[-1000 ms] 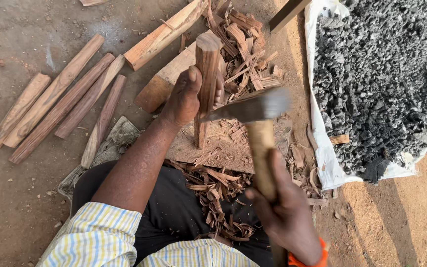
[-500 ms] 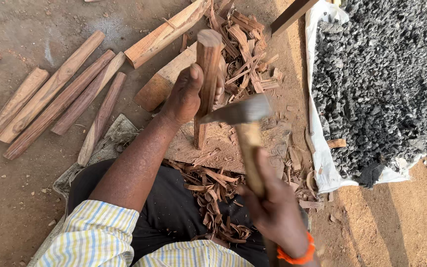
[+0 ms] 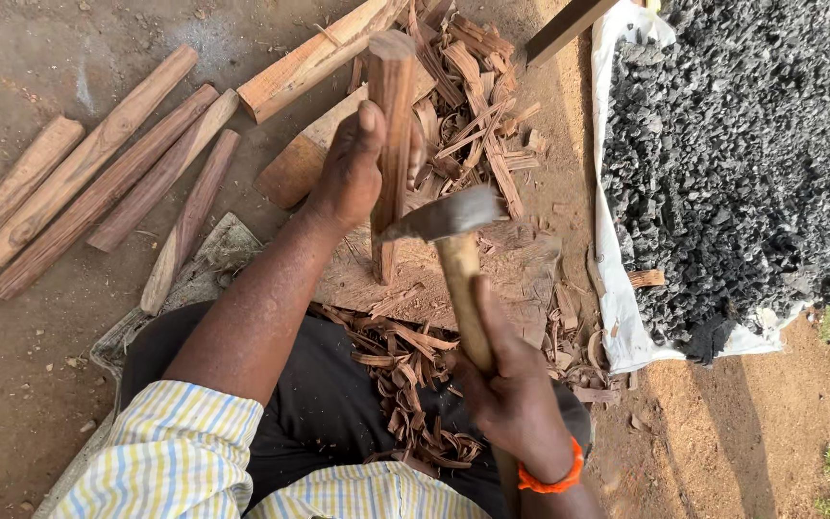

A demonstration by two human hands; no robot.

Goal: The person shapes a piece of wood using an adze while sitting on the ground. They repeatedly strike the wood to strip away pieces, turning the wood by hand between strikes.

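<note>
a wooden stick (image 3: 391, 144) is held upright on a flat chopping block (image 3: 492, 279), its lower end resting near the block's left edge. the left hand (image 3: 355, 173) is closed round the stick's upper half, thumb lying along the wood, the top end left bare above the fingers. the right hand (image 3: 511, 389) is wrapped fully round the wooden handle of a hatchet (image 3: 453, 240); an orange band (image 3: 551, 478) is seen at that wrist. the hatchet's metal head is seen against the stick's right side, about midway down; whether the edge has entered the wood cannot be told.

the block's right part is bare and its far edge is crowded by a heap of bark strips and shavings (image 3: 473, 106). more shavings (image 3: 405, 375) are piled between the block's near edge and the person's dark-clothed lap. a thick split piece (image 3: 305, 163) lies just left of the block. further left on the ground, a row of long roughly shaped sticks (image 3: 98, 183) is laid side by side, well apart from the hands, with bare dirt around them. a pale plank (image 3: 324, 53) lies across the top. to the right, a white sheet (image 3: 617, 317) carrying a mound of dark gravel (image 3: 751, 154) borders the work area, a narrow strip of ground lying between it and the block.
</note>
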